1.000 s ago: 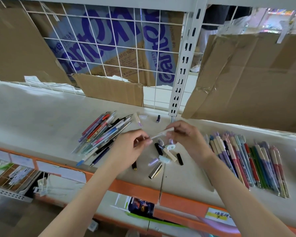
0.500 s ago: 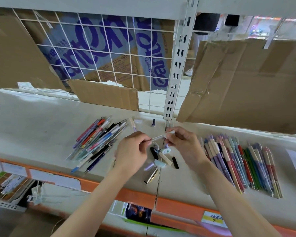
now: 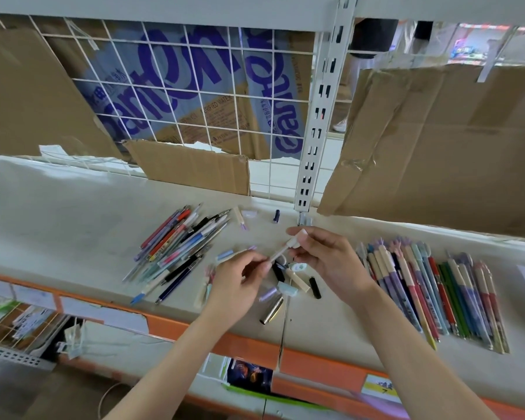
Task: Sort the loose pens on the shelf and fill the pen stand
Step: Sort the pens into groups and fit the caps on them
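At nine o'clock on the shelf [image 3: 73,225] I see the unsorted pile of loose pens [image 3: 181,248], fanned and crossing one another. No pen stand shows in my view.

Moving toward centre, my left hand [image 3: 240,278] has its fingers curled, pinching the lower end of a slim white pen part [image 3: 281,252], which slants up toward one o'clock. Beneath the hands lies a scatter of caps and barrels [image 3: 288,284], a silver one nearest the shelf edge.

My right hand [image 3: 325,262] pinches a small pale cap [image 3: 296,242] between thumb and fingertips, right at the part's upper end; I cannot tell whether it is seated or just touching.

I judge the step is capping or reassembling this pen before it joins a group. To do it well I would hold the left pinch firm, line the cap straight along the slant, and press along the axis, not sideways, so the thin piece does not bend or slip.

At three o'clock the sorted row of pens [image 3: 431,298] lies parallel, well apart from the clutter.
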The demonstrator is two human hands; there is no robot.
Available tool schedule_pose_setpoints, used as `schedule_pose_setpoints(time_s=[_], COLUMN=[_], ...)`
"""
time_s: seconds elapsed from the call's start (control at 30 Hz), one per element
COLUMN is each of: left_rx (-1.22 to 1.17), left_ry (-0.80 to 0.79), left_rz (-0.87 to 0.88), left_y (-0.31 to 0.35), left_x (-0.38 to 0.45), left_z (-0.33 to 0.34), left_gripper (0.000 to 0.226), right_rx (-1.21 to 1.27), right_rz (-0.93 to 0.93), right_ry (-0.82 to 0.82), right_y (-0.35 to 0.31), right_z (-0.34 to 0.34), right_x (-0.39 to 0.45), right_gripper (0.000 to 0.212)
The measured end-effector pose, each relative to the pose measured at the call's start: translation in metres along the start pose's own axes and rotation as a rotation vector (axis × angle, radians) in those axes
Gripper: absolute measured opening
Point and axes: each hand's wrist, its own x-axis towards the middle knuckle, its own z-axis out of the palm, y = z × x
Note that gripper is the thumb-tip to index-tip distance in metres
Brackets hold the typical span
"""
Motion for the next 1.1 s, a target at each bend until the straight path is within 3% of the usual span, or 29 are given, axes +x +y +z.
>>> schedule_pose_setpoints(time_s=[0.1, 0.23, 0.37, 0.4, 0.47, 0.53, 0.57, 0.63, 0.7, 0.77, 0.93, 1.1], left_rx=[-0.031, 0.090, -0.359, -0.354, -0.035, 0.430, 0.437, 0.055, -0.549, -0.908, -1.119, -1.130], left_ry=[-0.053, -0.196, -0.283, -0.285, -0.276, -0.121, -0.070, -0.048, -0.061, -0.091, -0.178, -0.193], left_rz=[-0.062, -0.182, -0.506, -0.512, -0.428, -0.258, -0.223, -0.356, -0.566, -0.665, -0.694, -0.660], left_y=[0.003, 0.012, 0.020, 0.021, 0.021, 0.012, 0.007, -0.002, -0.005, 0.002, 0.015, 0.012], left_x=[-0.001, 0.001, 0.007, 0.009, 0.008, -0.005, -0.015, -0.025, -0.026, -0.021, -0.014, -0.011], left_z=[-0.003, -0.004, -0.022, -0.027, -0.031, -0.035, -0.040, -0.051, -0.054, -0.052, -0.045, -0.042], left_gripper=[0.010, 0.021, 0.025, 0.026, 0.024, 0.018, 0.017, 0.020, 0.024, 0.026, 0.026, 0.020], right_rx=[0.049, -0.049, -0.062, -0.059, -0.010, -0.021, -0.011, 0.043, -0.135, -0.235, -0.262, -0.820], right_rz=[0.038, 0.036, -0.004, 0.004, 0.058, 0.089, 0.087, 0.073, 0.104, 0.125, 0.128, 0.062], right_ry=[0.007, 0.188, 0.232, 0.227, 0.319, 0.525, 0.584, 0.511, 0.303, 0.163, 0.084, -0.022], right_y=[0.000, 0.008, 0.016, 0.019, 0.022, 0.014, 0.006, -0.008, -0.009, 0.001, 0.011, 0.019], right_z=[-0.001, 0.011, 0.030, 0.037, 0.038, 0.017, 0.000, -0.025, -0.026, -0.016, -0.002, 0.018], right_x=[0.000, 0.003, 0.010, 0.012, 0.020, 0.030, 0.033, 0.031, 0.023, 0.018, 0.014, 0.017], right_gripper=[0.022, 0.014, 0.016, 0.017, 0.019, 0.025, 0.027, 0.025, 0.022, 0.021, 0.018, 0.010])
